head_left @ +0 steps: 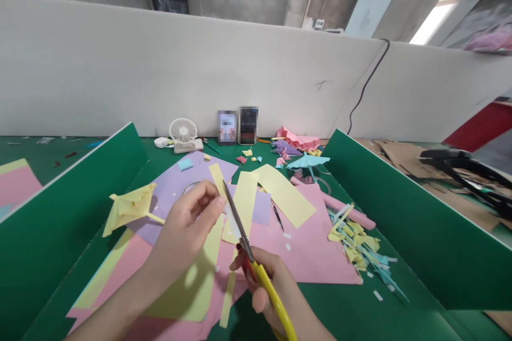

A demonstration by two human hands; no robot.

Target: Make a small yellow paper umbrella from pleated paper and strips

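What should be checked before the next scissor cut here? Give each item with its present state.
1. Right hand grips the scissors by the yellow handles: ok.
2. Left hand pinches the yellow paper strip near the blades: ok.
3. Left fingertips clear of the blades: not ok, they sit right beside them.
4. Blades open around the strip: cannot tell.
5. Yellow paper umbrella out of the cutting path: ok, it lies off to the left.
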